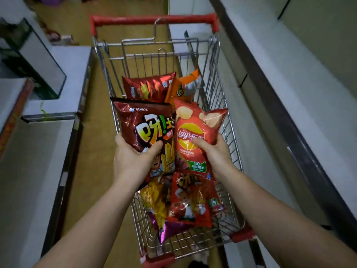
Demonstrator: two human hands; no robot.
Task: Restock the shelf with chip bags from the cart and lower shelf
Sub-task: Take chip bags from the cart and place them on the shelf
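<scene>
Left hand (133,157) gripping dark bag (143,124), right hand (214,151) gripping Lay's bag (191,136), both above cart (228,132). Lifting clear; keep grips loose, chips crush; shelf at 9 o'clock.

Red bag (195,136) reads "Lay's" (green patch: "-50").

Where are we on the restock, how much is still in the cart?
Done: nothing shelved shows in this view. In hand: left hand grips a dark red fries bag; right hand grips a Lay's bag. Left: at least four bags remain in the cart.
</scene>
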